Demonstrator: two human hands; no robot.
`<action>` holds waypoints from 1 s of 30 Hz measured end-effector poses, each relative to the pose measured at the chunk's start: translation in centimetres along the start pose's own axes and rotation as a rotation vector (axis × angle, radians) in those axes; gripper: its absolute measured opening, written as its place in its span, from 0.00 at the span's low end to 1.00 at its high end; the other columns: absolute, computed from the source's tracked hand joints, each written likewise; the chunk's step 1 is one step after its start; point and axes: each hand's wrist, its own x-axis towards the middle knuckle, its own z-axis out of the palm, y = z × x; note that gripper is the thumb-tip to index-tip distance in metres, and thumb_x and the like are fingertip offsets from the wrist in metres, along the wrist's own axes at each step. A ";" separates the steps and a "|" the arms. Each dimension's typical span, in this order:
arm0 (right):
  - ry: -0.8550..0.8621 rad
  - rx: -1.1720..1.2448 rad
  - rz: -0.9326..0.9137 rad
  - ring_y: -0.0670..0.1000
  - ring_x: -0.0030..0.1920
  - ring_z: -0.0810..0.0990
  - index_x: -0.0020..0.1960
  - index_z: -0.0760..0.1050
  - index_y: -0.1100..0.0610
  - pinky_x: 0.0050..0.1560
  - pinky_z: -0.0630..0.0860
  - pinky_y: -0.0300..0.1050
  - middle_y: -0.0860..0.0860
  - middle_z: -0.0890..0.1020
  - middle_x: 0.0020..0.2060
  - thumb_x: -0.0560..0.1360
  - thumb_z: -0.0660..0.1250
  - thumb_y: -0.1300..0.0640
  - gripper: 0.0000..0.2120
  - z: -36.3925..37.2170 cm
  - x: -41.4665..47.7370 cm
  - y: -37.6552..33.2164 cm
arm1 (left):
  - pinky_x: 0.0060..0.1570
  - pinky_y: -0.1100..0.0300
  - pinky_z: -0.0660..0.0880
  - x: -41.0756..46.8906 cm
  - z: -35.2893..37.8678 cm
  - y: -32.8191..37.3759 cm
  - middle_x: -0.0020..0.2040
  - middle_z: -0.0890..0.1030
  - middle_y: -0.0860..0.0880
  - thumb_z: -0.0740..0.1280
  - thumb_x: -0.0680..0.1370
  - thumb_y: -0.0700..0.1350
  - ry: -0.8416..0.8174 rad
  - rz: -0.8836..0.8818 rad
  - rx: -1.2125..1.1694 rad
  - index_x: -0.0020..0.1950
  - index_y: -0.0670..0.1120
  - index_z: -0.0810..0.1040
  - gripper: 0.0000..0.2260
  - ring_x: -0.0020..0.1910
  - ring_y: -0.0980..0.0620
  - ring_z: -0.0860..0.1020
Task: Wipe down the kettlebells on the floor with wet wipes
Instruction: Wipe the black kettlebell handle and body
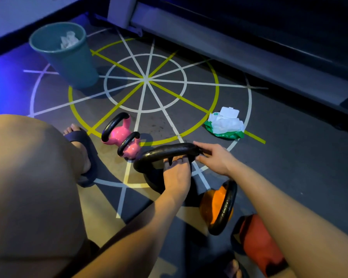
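Gripping large black kettlebell [165, 152] by its loop handle: left hand [176, 173], fingers curled over the bar from inside the loop. Right hand [213, 159] at the handle's right end, fingers laid on top, thumb beneath, pinching it; wipe under the fingers cannot be told. Kettlebell upright on grey line-marked floor [289, 157]. Just beside, to the left: two small pink kettlebells [119, 134]. Near, to the right: orange kettlebell [217, 203], tilted. Well apart: green-and-white wet-wipe pack [225, 124], flap open; teal plastic bin [68, 63] holding crumpled white wipes.
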 end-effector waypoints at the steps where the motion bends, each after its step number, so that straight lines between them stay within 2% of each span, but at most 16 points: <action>1: -0.015 -0.016 0.006 0.45 0.69 0.73 0.73 0.68 0.38 0.71 0.69 0.46 0.45 0.76 0.69 0.77 0.69 0.55 0.28 -0.1 0.0 -0.1 | 0.69 0.42 0.68 0.0 0.0 0.2 0.48 0.85 0.47 0.67 0.76 0.39 -0.004 -0.015 -0.003 0.59 0.47 0.81 0.12 0.55 0.47 0.82; 4: -0.038 -0.095 0.025 0.47 0.71 0.72 0.76 0.64 0.40 0.74 0.66 0.47 0.46 0.74 0.71 0.78 0.68 0.54 0.29 -0.3 -0.3 -0.7 | 0.69 0.43 0.67 -0.2 0.1 -0.1 0.49 0.85 0.48 0.65 0.77 0.38 0.013 -0.027 -0.072 0.59 0.48 0.80 0.12 0.57 0.46 0.82; 8: -0.044 -0.158 0.060 0.52 0.73 0.70 0.78 0.60 0.42 0.73 0.67 0.52 0.48 0.72 0.72 0.79 0.65 0.55 0.30 -0.2 -1.6 -1.6 | 0.73 0.47 0.62 0.3 -1.2 0.0 0.54 0.84 0.43 0.61 0.80 0.37 -0.024 -0.100 -0.187 0.60 0.45 0.80 0.13 0.62 0.42 0.78; 10: -0.037 -0.197 0.080 0.52 0.73 0.70 0.78 0.60 0.41 0.72 0.68 0.53 0.49 0.72 0.72 0.79 0.64 0.55 0.30 -0.6 -2.6 -2.1 | 0.73 0.50 0.64 0.6 -1.8 0.4 0.57 0.83 0.43 0.61 0.81 0.39 -0.086 -0.174 -0.269 0.60 0.45 0.80 0.12 0.66 0.42 0.76; 12: -0.052 -0.215 0.080 0.50 0.71 0.72 0.76 0.63 0.42 0.72 0.68 0.50 0.47 0.74 0.71 0.79 0.63 0.58 0.28 -1.4 -3.5 -3.0 | 0.69 0.52 0.67 0.6 -1.9 0.5 0.56 0.83 0.43 0.60 0.82 0.42 -0.100 -0.243 -0.381 0.59 0.45 0.81 0.11 0.65 0.42 0.76; 15: -0.087 -0.198 0.105 0.47 0.70 0.72 0.76 0.66 0.47 0.74 0.65 0.46 0.45 0.74 0.70 0.79 0.63 0.62 0.27 -2.3 -4.3 -4.6 | 0.65 0.53 0.68 0.7 -1.3 -0.1 0.57 0.82 0.39 0.59 0.82 0.42 -0.141 -0.359 -0.636 0.58 0.41 0.81 0.12 0.67 0.40 0.74; 18: -0.031 -0.171 0.143 0.48 0.73 0.69 0.78 0.63 0.49 0.75 0.63 0.47 0.46 0.71 0.73 0.80 0.62 0.61 0.27 -2.1 -4.3 -5.3 | 0.61 0.54 0.71 0.4 -1.8 -0.1 0.59 0.80 0.40 0.62 0.83 0.45 -0.163 -0.490 -1.005 0.59 0.40 0.80 0.12 0.61 0.39 0.77; 20: 0.022 -0.169 0.161 0.50 0.74 0.67 0.78 0.61 0.47 0.75 0.63 0.48 0.47 0.70 0.74 0.81 0.61 0.59 0.27 -1.5 -4.3 -5.0 | 0.58 0.54 0.73 0.4 -2.5 -0.2 0.57 0.81 0.40 0.65 0.82 0.45 -0.168 -0.579 -1.279 0.59 0.39 0.80 0.11 0.58 0.41 0.79; 22: 0.020 -0.222 0.177 0.53 0.75 0.66 0.79 0.58 0.46 0.74 0.64 0.48 0.49 0.68 0.75 0.82 0.59 0.56 0.28 -1.0 -4.4 -4.4 | 0.57 0.52 0.75 0.5 -2.9 -0.7 0.51 0.83 0.43 0.66 0.81 0.42 -0.218 -0.612 -1.447 0.56 0.41 0.81 0.08 0.55 0.43 0.80; 25: -0.054 -0.338 0.252 0.56 0.76 0.64 0.81 0.52 0.49 0.73 0.64 0.47 0.53 0.64 0.77 0.83 0.57 0.55 0.29 -0.7 -3.7 -3.9 | 0.59 0.52 0.75 0.5 -3.1 -1.6 0.51 0.84 0.45 0.66 0.80 0.40 -0.255 -0.580 -1.487 0.56 0.41 0.83 0.08 0.54 0.47 0.81; 27: -0.040 -0.303 0.253 0.57 0.75 0.65 0.81 0.53 0.50 0.73 0.65 0.49 0.55 0.64 0.77 0.82 0.57 0.55 0.29 -0.2 -3.1 -4.1 | 0.54 0.54 0.75 0.1 -2.9 -2.0 0.49 0.85 0.46 0.67 0.80 0.42 -0.248 -0.519 -1.425 0.53 0.43 0.84 0.07 0.52 0.47 0.81; 28: -0.027 -0.296 0.238 0.57 0.74 0.66 0.81 0.53 0.49 0.72 0.66 0.50 0.56 0.65 0.77 0.82 0.57 0.56 0.29 0.2 -2.9 -4.4 | 0.51 0.53 0.75 -0.1 -2.5 -2.2 0.47 0.85 0.47 0.66 0.80 0.43 -0.238 -0.470 -1.336 0.50 0.43 0.84 0.07 0.51 0.46 0.81; 30: -0.032 -0.307 0.223 0.59 0.73 0.68 0.81 0.53 0.50 0.70 0.68 0.50 0.57 0.68 0.75 0.82 0.56 0.56 0.29 0.9 -2.6 -4.6 | 0.48 0.54 0.72 -0.1 -1.9 -2.9 0.46 0.84 0.46 0.63 0.81 0.43 -0.183 -0.282 -0.991 0.47 0.44 0.81 0.08 0.51 0.42 0.81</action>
